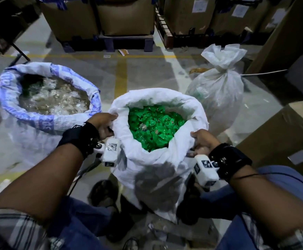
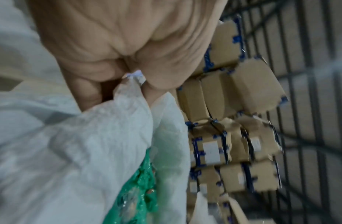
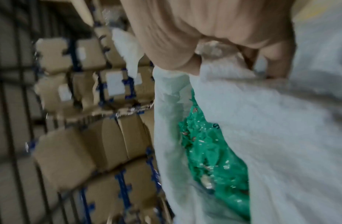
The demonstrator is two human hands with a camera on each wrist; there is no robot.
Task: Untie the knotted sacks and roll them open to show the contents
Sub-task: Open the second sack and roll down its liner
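Gripping one white sack (image 1: pixel 158 159), two hands, left hand (image 1: pixel 103 126), right hand (image 1: pixel 204 141)

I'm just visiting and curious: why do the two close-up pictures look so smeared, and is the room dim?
Head view: dim, sharp enough, dark shadow on the white sack. Left wrist view: stacked boxes smeared, left hand soft. Right wrist view: blurrier throughout, right hand included.

Fingertips of left hand (image 1: pixel 103 124) and right hand (image 1: pixel 204 141) tucked out of sight behind rim of white sack (image 1: pixel 158 159). Labels on cardboard boxes (image 1: pixel 197 13) beyond that sack too small to read. Both wrist views smeared by blur.
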